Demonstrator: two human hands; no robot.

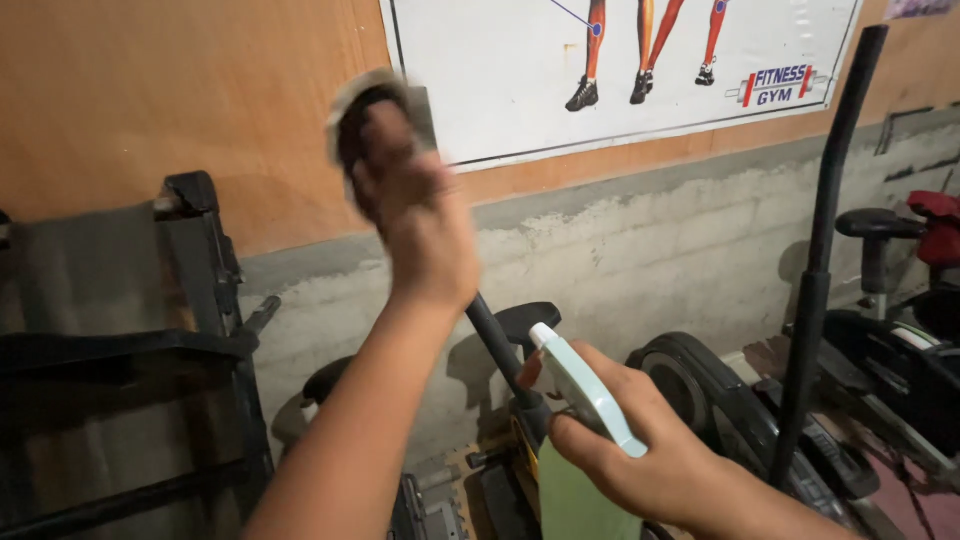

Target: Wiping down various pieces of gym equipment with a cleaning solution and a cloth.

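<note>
Wiping high, the left hand (415, 215) clutches a cloth (365, 100) around a black handlebar (500, 345). The right hand (660, 455) grips a spray bottle (585, 400) below; a loose hold could drop it onto the exercise machine (720, 410).

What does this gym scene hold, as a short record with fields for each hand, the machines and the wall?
left hand: raised and blurred, gripping a grey cloth around the top of a black handlebar
right hand: holding a pale green spray bottle, nozzle towards the handlebar
machines: exercise machine below, tall black upright bar at right
wall: orange upper part, grey concrete base, poster showing legs
</note>
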